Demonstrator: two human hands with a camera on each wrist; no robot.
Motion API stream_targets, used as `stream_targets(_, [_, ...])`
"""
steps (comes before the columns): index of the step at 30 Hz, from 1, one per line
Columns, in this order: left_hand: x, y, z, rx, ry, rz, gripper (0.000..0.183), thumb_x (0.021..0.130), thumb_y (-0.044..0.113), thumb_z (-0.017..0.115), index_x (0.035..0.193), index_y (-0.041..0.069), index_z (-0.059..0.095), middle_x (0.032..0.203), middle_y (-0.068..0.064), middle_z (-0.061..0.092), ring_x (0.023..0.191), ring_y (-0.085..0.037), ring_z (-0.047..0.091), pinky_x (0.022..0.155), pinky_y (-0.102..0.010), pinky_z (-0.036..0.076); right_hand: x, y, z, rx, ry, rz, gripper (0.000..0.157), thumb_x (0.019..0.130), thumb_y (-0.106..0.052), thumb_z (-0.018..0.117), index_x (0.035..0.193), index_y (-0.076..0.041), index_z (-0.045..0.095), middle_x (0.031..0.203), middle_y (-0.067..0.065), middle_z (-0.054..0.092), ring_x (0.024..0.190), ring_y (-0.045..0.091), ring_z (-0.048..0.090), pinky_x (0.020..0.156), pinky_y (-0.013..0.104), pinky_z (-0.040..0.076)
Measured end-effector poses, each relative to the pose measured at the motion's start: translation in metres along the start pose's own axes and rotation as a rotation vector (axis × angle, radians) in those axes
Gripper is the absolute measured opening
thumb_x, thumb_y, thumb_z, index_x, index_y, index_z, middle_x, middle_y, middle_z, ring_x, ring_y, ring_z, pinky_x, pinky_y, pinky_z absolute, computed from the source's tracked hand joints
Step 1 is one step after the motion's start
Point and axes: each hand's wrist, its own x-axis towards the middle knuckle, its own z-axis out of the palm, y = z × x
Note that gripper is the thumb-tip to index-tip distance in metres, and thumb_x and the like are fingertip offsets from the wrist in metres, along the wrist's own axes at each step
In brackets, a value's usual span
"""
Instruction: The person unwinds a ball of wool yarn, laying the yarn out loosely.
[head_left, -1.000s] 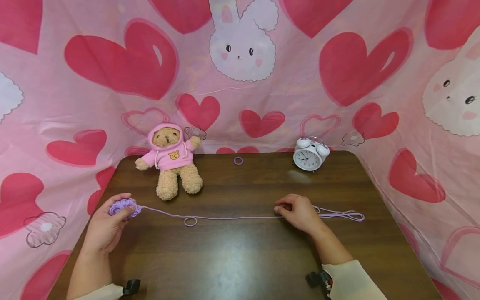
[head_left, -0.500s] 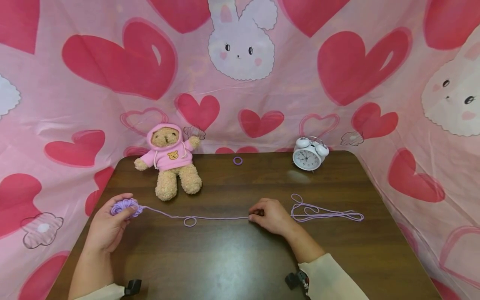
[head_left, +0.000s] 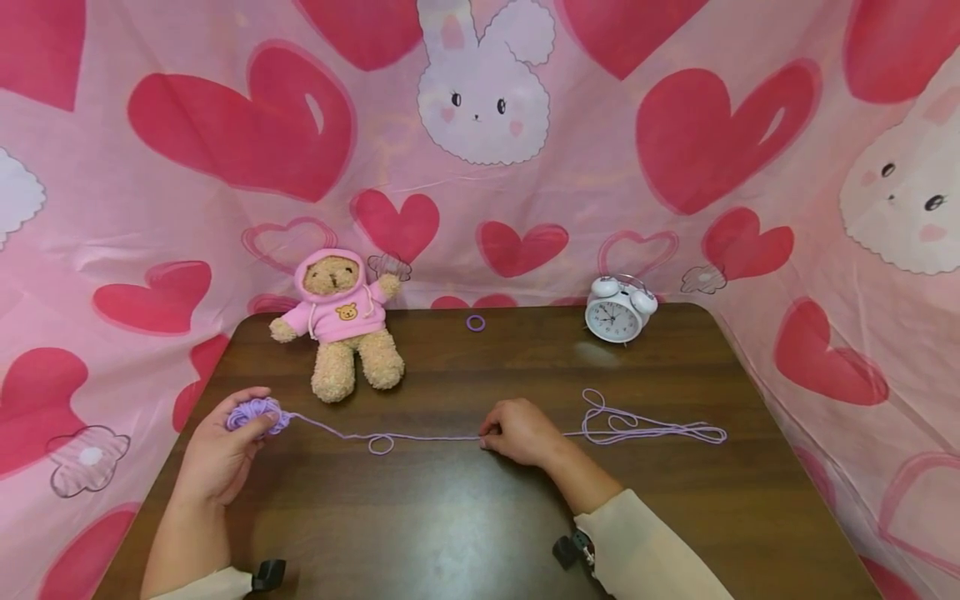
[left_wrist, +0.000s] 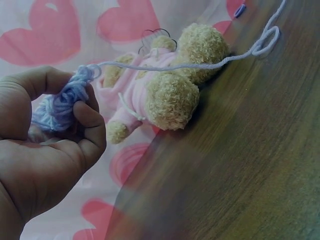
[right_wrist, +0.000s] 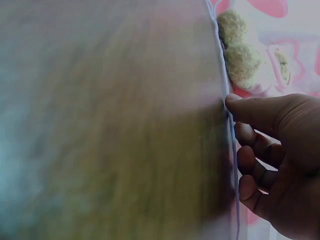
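Note:
At the table's left side my left hand [head_left: 213, 458] grips a small ball of lilac yarn [head_left: 257, 415], the thumb across its front. In the left wrist view, the fingers curl around the ball [left_wrist: 62, 102]. From it a strand [head_left: 435, 437] runs right, low over the table, with one small loop [head_left: 381, 444] in it. My right hand [head_left: 525, 435] pinches this strand near the table's middle; in the right wrist view the thumb tip presses on the yarn [right_wrist: 223, 65]. Behind the right hand, the loose end lies in long loops [head_left: 660, 429].
A teddy bear [head_left: 347, 321] in a pink hoodie sits at the back left of the dark wooden table [head_left: 420, 533]. A purple ring [head_left: 476, 322] lies near the back edge. The white alarm clock [head_left: 618, 310] stands back right. Pink heart-patterned cloth [head_left: 600, 183] surrounds the table.
My right hand has slid left along the strand, from right of centre to the middle, uncovering more loose loops behind it. The left hand stays almost in place with the ball.

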Motion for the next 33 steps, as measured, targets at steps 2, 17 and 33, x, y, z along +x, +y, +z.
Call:
stream_targets(2, [0.000,0.000,0.001,-0.010,0.001,0.010,0.033,0.097,-0.002,0.068,0.124,0.016,0.067,0.113,-0.001,0.055,0.089,-0.011,0.061,0.071,-0.020,0.055,0.001,-0.002,0.000,-0.022,0.001,-0.004,0.003,0.088,-0.021,0.082,0.087,-0.019,0.082,0.086,-0.009,0.072,0.084,0.012,0.067,0.078,0.032,0.054])
stream_targets(17, [0.001,0.000,-0.001,-0.010,0.018,0.012,0.034,0.097,-0.003,0.068,0.125,0.016,0.068,0.115,-0.001,0.055,0.092,-0.012,0.061,0.073,-0.021,0.055,0.001,-0.008,0.000,-0.107,-0.018,-0.002,0.014,0.091,-0.020,0.071,0.078,-0.021,0.073,0.078,-0.009,0.064,0.078,0.015,0.063,0.074,0.036,0.054])
stream_targets(33, [-0.001,0.001,-0.004,0.000,0.025,0.012,0.034,0.097,-0.002,0.068,0.126,0.017,0.066,0.117,-0.002,0.051,0.091,-0.011,0.059,0.071,-0.019,0.054,-0.029,0.008,-0.034,0.009,0.149,0.029,0.007,0.094,-0.014,0.072,0.088,-0.016,0.070,0.087,-0.009,0.061,0.083,0.012,0.061,0.079,0.035,0.054])
